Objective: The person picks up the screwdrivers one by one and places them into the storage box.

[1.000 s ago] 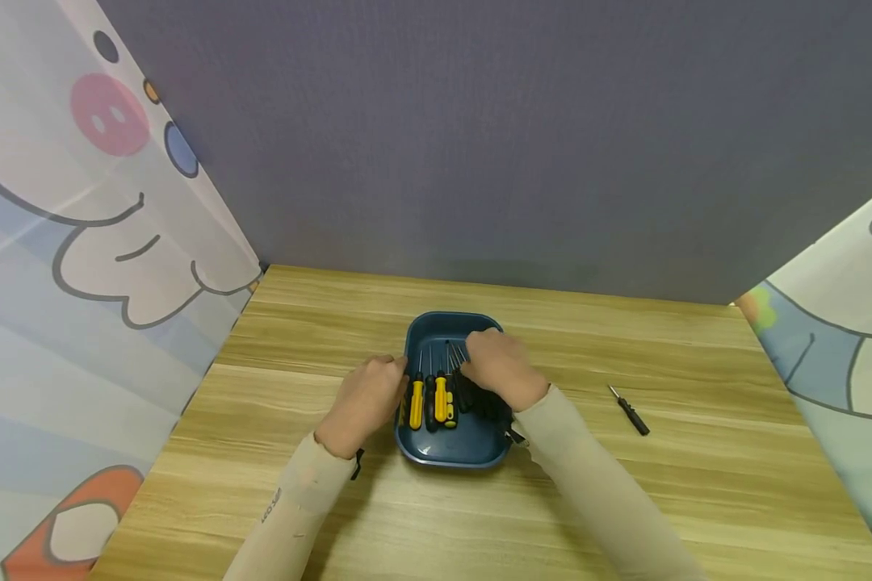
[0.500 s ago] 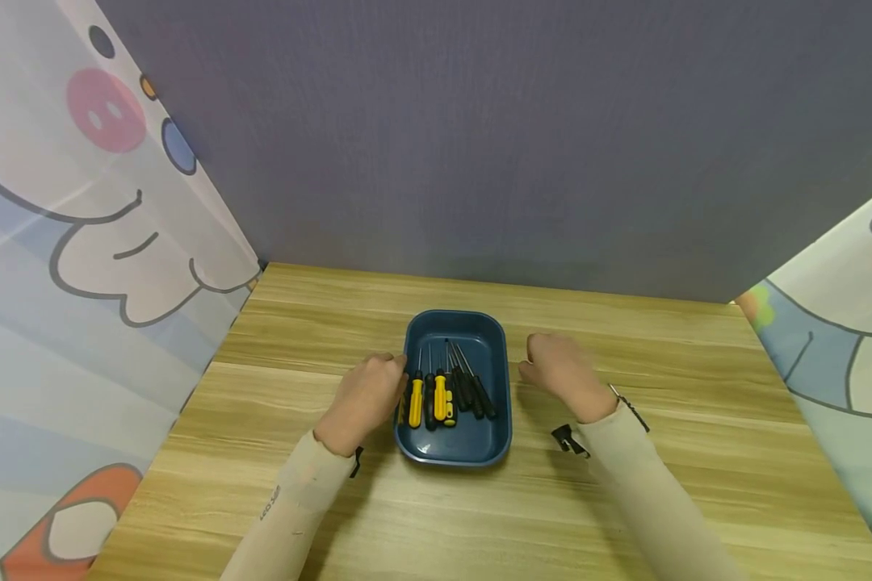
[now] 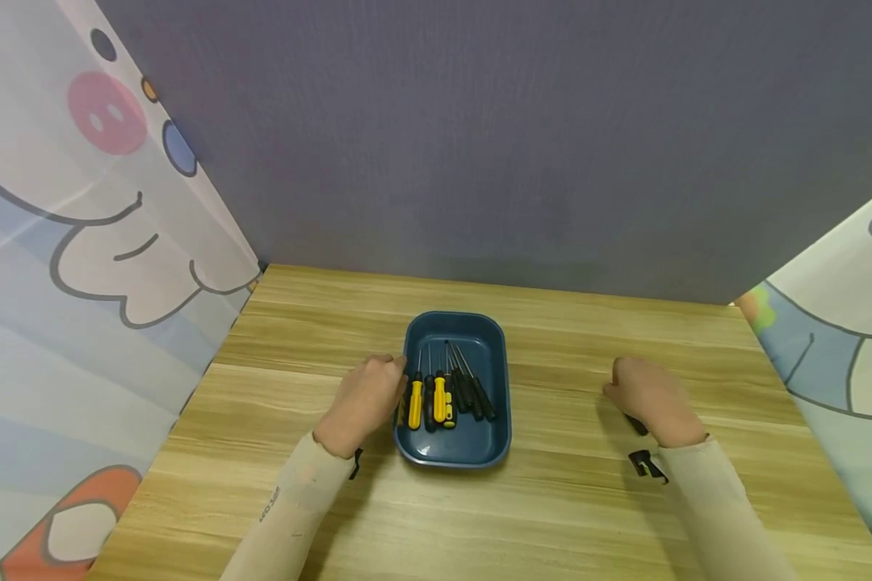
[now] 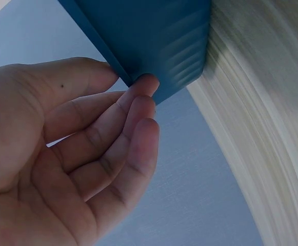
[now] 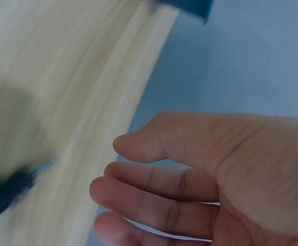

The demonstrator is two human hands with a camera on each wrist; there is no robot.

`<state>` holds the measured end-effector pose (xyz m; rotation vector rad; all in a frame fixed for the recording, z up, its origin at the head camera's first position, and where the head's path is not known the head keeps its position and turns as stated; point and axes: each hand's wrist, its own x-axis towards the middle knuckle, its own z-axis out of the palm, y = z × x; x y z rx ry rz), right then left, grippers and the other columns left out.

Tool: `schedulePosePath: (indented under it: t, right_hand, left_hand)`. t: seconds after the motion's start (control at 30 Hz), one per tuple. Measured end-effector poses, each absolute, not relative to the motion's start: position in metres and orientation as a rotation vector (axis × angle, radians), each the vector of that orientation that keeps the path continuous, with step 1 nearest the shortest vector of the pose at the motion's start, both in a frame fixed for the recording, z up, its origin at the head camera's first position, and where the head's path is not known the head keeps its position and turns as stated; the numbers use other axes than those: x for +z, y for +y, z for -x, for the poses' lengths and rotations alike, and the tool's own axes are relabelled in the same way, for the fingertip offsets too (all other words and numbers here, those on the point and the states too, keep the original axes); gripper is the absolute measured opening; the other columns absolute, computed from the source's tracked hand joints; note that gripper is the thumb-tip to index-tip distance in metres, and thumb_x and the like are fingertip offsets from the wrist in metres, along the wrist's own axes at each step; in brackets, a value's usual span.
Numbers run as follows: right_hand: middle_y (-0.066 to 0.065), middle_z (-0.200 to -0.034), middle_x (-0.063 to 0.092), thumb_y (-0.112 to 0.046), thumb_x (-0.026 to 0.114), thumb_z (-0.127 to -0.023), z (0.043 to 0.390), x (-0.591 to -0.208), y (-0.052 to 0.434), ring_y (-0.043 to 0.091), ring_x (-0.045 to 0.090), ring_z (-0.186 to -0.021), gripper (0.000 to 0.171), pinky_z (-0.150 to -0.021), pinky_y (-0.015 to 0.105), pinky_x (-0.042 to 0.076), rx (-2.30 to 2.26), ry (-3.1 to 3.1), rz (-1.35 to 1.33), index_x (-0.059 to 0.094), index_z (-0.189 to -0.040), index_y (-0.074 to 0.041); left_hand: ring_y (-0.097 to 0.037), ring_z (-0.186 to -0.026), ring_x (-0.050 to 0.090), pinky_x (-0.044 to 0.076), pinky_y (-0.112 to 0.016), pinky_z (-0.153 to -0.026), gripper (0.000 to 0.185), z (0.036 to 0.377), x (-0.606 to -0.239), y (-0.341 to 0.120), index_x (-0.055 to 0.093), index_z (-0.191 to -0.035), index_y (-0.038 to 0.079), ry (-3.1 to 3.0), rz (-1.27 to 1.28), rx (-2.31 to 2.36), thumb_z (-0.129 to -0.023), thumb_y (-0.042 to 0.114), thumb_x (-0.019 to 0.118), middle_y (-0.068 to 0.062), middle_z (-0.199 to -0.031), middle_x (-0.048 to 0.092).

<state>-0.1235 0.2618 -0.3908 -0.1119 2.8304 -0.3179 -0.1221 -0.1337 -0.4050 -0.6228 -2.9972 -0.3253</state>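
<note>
My left hand [image 3: 363,402] pinches the left rim of a dark blue plastic tray [image 3: 452,453]; thumb and fingers meet at that edge in the left wrist view. Inside the tray lie several screwdrivers: a yellow-handled screwdriver [image 3: 416,406] at the left, others with yellow or black handles in the middle, and a fanned group of black-handled screwdrivers [image 3: 482,397] on the right. Above the table at the right, my right hand [image 3: 654,399] holds nothing, its fingers loosely bent. A loose black-handled screwdriver [image 3: 636,425] lies below it, mostly hidden in the head view and blurred in the right wrist view.
The wood-grain table [image 3: 538,516] backs onto a grey panel [image 3: 480,145]. Cartoon-printed curtains [image 3: 138,355] hang at both sides. A small dark strap piece [image 3: 647,466] sits at my right wrist.
My right hand has left the tray's right side and moved right, over the loose screwdriver, uncovering the black-handled screwdrivers. My left hand and the tray have stayed in place.
</note>
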Motion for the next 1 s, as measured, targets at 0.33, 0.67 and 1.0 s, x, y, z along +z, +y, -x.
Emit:
schedulePosePath:
  t: [0.33,0.67,1.0]
  right_hand:
    - [-0.002,-0.056,0.036,-0.021,0.060,-0.093,0.111,-0.405,0.295,0.015,0.034,-0.051,0.038,-0.044,0.030,0.030,-0.281,2.800,0.012,0.043,-0.059,-0.016]
    - [0.001,-0.060,0.045,-0.019,0.061,-0.090,0.107,-0.415,0.296,0.017,0.040,-0.055,0.029,-0.047,0.032,0.033,-0.284,2.779,0.008,0.051,-0.063,-0.017]
    - [-0.006,-0.053,0.032,-0.021,0.064,-0.088,0.107,-0.423,0.296,0.011,0.029,-0.050,0.041,-0.044,0.026,0.027,-0.317,2.781,-0.036,0.040,-0.054,-0.021]
  left_hand:
    - [-0.025,-0.078,0.066,0.056,-0.038,-0.059,0.021,0.121,-0.405,-0.133,0.070,-0.113,-0.002,-3.012,0.608,-0.320,-0.094,0.008,0.067,-0.010,-0.086,0.065]
    - [-0.025,-0.076,0.065,0.056,-0.038,-0.058,0.016,0.121,-0.405,-0.133,0.070,-0.108,-0.001,-3.013,0.608,-0.323,-0.094,0.007,0.067,-0.008,-0.082,0.064]
    - [-0.025,-0.077,0.065,0.056,-0.038,-0.058,0.017,0.121,-0.406,-0.133,0.070,-0.108,-0.001,-3.003,0.607,-0.321,-0.094,0.007,0.067,-0.009,-0.084,0.065]
